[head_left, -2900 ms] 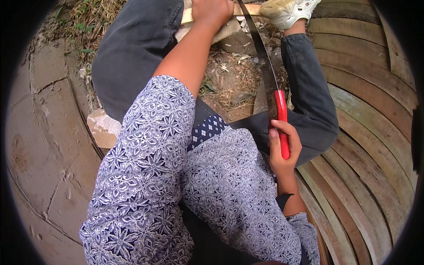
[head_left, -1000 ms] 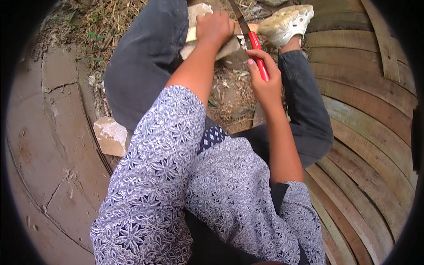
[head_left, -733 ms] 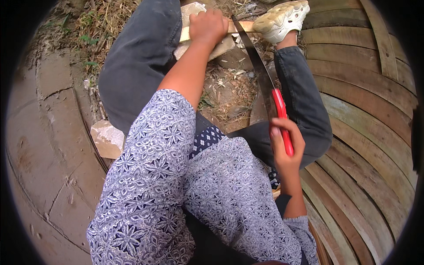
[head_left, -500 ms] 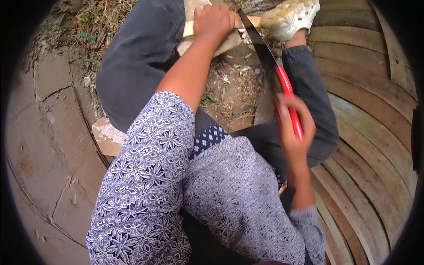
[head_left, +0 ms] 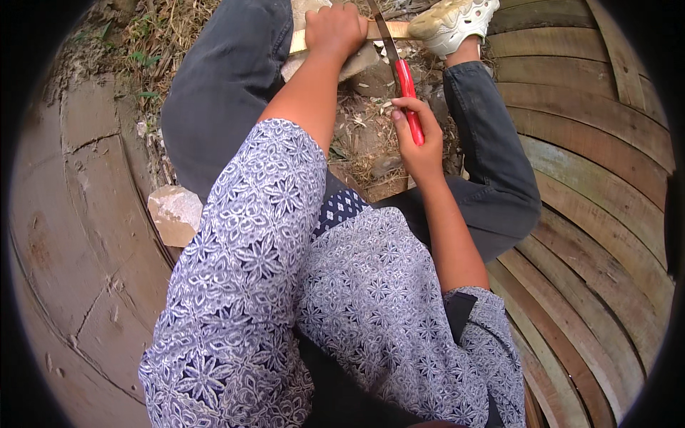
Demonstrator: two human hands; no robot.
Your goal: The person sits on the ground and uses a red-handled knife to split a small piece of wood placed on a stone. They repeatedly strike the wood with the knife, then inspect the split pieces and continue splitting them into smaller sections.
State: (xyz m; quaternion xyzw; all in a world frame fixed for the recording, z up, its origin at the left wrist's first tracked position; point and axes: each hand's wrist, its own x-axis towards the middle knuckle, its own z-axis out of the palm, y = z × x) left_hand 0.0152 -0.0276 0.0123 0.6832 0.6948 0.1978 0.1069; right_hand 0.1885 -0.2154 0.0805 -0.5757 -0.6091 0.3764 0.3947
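Note:
My left hand [head_left: 335, 30] is closed on a narrow, pale strip of wood [head_left: 305, 41], pressing it down over a stone [head_left: 360, 63]. The strip runs crosswise, and its right end is under the toe of my white shoe [head_left: 453, 25]. In my right hand [head_left: 419, 139] is a handsaw [head_left: 405, 75], its red handle wrapped by my fingers. The dark blade points away from me and crosses the strip just right of my left hand. Whether its teeth have cut into the wood cannot be made out. The blade's far tip is cut off by the picture's upper edge.
Curved wooden planks [head_left: 578, 143] lie along the right side. Cracked, muddy paving [head_left: 93, 235] covers the left. A broken stone piece [head_left: 175, 214] sits beside my left knee. Dry grass and pale wood chips litter the ground between my legs.
My right hand has pushed the saw forward and to the left, away from my body. My left hand still holds the strip, and the whole view has shifted slightly.

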